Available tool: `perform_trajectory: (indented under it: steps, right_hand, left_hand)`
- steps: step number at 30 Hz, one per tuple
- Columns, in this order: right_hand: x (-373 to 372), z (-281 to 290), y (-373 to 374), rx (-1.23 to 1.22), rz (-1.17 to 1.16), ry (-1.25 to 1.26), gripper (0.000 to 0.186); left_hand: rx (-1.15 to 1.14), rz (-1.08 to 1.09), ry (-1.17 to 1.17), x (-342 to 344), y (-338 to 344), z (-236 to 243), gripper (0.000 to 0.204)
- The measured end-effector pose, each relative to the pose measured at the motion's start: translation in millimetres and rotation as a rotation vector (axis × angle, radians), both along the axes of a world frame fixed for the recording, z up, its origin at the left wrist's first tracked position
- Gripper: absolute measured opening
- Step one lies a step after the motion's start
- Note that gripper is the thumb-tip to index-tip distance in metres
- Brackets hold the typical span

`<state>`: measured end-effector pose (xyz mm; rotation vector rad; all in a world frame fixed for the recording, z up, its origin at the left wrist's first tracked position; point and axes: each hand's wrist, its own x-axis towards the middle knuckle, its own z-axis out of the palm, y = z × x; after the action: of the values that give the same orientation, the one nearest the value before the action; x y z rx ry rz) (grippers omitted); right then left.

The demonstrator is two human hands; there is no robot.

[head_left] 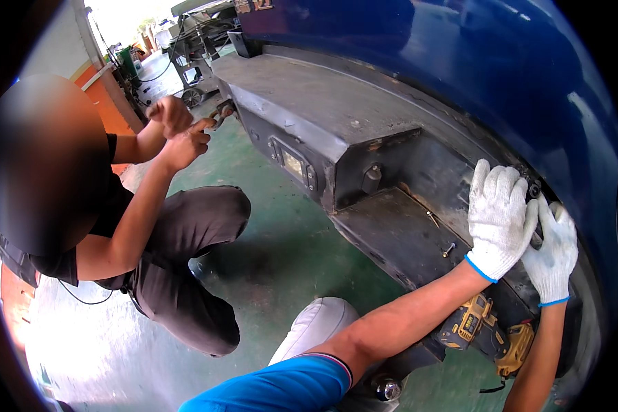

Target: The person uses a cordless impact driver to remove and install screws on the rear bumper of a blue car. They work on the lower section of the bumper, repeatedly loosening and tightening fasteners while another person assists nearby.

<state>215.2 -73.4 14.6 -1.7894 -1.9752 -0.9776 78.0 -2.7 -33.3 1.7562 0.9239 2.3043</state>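
Both my hands wear white knit gloves with blue cuffs, at the dark bumper of a blue vehicle on the right. My left hand [496,213] lies open on the bumper, fingers stretched out together and pointing up to the blue body panel [501,62]. Close beside it, my right hand [553,247] has bent fingers at the panel's lower edge, just below a small black round fitting [534,189]. What those fingers grip is hidden. On the bumper step [384,223] lie a bolt [449,249] and a thin brass-coloured piece [432,219].
Below my forearms rest a yellow-and-black cordless power tool [468,323] and another yellow tool [515,349]. A co-worker [185,233] crouches at left, both hands by a metal hook [223,113] on the bumper's far end. Behind stands a wheeled frame [192,55] on green floor.
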Motion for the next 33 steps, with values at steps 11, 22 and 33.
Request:
perform_trajectory:
  steps: [11, 22, 33]
  right_hand:
    - [1.5, 1.1, -0.6, -0.018, -0.022, 0.006, 0.081]
    - [-0.4, 2.5, -0.6, -0.017, -0.016, 0.005, 0.078]
    - [-17.5, 10.5, -3.1, -0.059, -0.042, 0.061, 0.076]
  left_hand:
    - [0.011, 0.000, -0.015, 2.5, 0.1, -1.3, 0.038]
    - [0.001, -0.014, 0.051, -5.0, -2.8, -0.8, 0.036]
    - [0.053, -0.053, 0.210, -30.7, -1.9, -7.7, 0.039]
